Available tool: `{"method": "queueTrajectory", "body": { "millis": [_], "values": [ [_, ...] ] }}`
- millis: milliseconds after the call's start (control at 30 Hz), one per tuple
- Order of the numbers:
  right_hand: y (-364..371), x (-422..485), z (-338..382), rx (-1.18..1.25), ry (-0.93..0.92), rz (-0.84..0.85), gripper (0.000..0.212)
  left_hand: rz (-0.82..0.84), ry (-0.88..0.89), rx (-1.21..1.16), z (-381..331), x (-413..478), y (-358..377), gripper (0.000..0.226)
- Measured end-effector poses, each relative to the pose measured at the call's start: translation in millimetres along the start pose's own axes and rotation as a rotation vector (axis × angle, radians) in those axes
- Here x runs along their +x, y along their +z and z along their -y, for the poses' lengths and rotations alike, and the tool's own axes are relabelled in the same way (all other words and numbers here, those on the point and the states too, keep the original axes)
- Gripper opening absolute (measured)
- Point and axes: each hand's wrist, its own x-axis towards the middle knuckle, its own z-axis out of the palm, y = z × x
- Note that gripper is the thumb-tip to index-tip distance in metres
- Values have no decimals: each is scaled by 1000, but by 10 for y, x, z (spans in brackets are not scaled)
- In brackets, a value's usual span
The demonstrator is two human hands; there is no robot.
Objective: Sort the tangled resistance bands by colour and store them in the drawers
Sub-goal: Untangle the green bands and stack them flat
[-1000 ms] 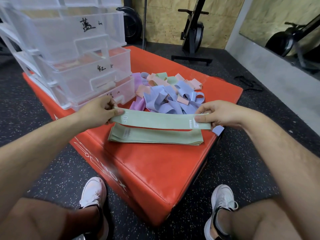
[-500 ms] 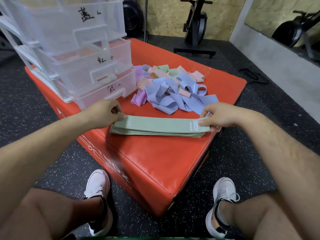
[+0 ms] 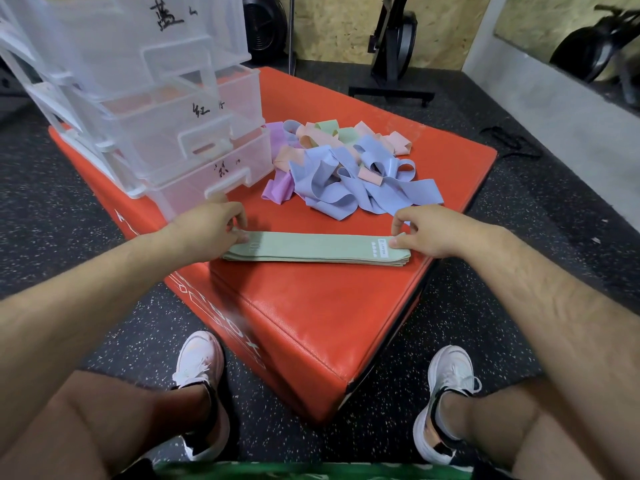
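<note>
A flat stack of green resistance bands (image 3: 311, 248) lies near the front of the red padded box (image 3: 304, 306). My left hand (image 3: 204, 230) pinches the top band's left end, and my right hand (image 3: 436, 233) pinches its right end by the white label. The top band lies down on the stack. Behind it sits a tangled pile (image 3: 349, 174) of blue, pink, purple and green bands. A clear plastic drawer unit (image 3: 166, 133) with handwritten labels stands at the box's back left, with its drawers pulled out in steps.
My knees and white shoes (image 3: 197, 368) are on the speckled black floor in front of the box. An exercise machine (image 3: 391, 46) stands behind it by a chipboard wall. A grey ledge (image 3: 554, 98) runs along the right.
The green band, held stretched above the stack a second ago, has been lowered onto it. Both hands came down with it and stay at its ends.
</note>
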Motion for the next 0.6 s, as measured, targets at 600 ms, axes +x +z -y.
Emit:
{"method": "queueTrajectory", "body": {
  "millis": [600],
  "values": [
    [152, 23, 203, -140, -193, 19, 63, 156, 377, -11, -912, 189, 387, 57]
  ]
}}
